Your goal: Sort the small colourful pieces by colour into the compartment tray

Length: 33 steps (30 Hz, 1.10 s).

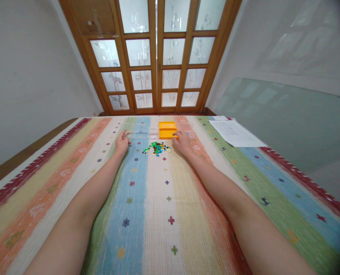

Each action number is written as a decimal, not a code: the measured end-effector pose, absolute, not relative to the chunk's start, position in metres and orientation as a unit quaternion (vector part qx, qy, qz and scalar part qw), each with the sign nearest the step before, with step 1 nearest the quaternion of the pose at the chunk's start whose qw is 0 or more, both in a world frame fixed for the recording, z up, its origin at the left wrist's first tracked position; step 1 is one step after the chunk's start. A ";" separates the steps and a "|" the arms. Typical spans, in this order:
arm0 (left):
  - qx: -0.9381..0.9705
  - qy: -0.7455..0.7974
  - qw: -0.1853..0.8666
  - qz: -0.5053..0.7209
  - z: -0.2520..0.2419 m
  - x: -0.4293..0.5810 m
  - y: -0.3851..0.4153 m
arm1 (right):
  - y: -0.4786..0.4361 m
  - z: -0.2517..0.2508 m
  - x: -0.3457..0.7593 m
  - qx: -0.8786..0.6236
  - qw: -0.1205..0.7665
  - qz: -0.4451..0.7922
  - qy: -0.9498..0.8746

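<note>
A small heap of tiny green, blue, yellow and dark pieces lies on the cloth between my hands. Just behind it stands an orange two-part box. My left hand rests to the left of the heap, fingers apart and empty, close to a clear plastic container. On the other side, my right hand has its fingers spread at the front right corner of the orange box; whether they touch it I cannot tell. Another clear container, partly hidden by this hand, is behind it.
A striped, patterned cloth covers the table. Written paper sheets lie at the back right. A glass-paned wooden door stands beyond the far edge, and a pale green panel leans along the right wall.
</note>
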<state>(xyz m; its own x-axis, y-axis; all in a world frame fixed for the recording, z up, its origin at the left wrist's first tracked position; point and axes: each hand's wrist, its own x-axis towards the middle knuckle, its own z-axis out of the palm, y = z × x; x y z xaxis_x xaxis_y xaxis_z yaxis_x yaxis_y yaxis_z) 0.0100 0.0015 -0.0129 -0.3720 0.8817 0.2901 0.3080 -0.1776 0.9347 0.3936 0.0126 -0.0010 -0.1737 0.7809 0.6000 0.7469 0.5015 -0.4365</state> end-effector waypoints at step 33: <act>0.794 0.499 0.135 0.321 0.008 0.046 -0.031 | -0.038 0.022 0.342 -0.273 0.193 -0.021 -0.942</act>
<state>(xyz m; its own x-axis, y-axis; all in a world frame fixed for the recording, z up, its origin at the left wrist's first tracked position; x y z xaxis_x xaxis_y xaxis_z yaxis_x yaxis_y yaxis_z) 0.0455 -0.0307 0.0083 0.2959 0.8787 0.3746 0.7056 -0.4654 0.5343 0.3419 -0.0376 0.0221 -0.7767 0.5058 0.3754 0.5222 0.8503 -0.0653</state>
